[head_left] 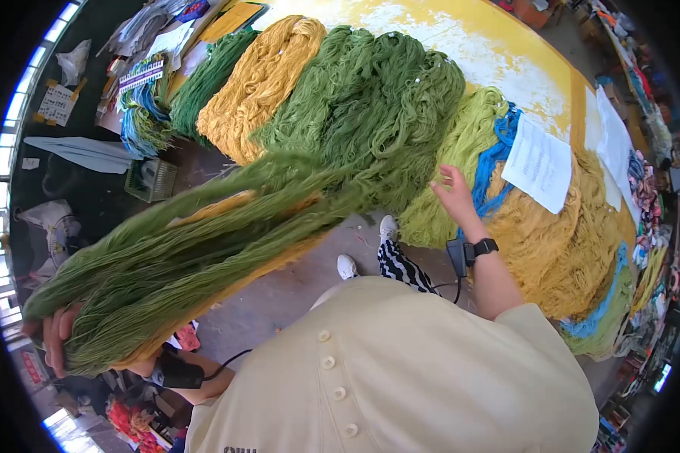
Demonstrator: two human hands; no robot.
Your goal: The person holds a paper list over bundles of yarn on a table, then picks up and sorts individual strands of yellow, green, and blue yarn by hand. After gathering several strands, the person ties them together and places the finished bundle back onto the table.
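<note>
At the lower left, my left hand (57, 336) is wrapped round one end of a thick bundle of green yarn (181, 249). Yellow-orange strands show within and under this bundle, which stretches across to the green skeins hanging at the table's edge. My right hand (455, 198) is open with its fingers apart, beside the lime-green skeins (431, 215) and the blue yarn (499, 151). Along the table edge hang dark and mid-green skeins (355, 98), with a golden-yellow skein (261, 83) to their left.
Behind the skeins lies a worn yellow and white tabletop (468, 45). A printed sheet (538, 162) rests on mustard yarn (559, 257) at the right. A green basket (151, 180) stands below the table at the left; papers (140, 34) are piled at the back left.
</note>
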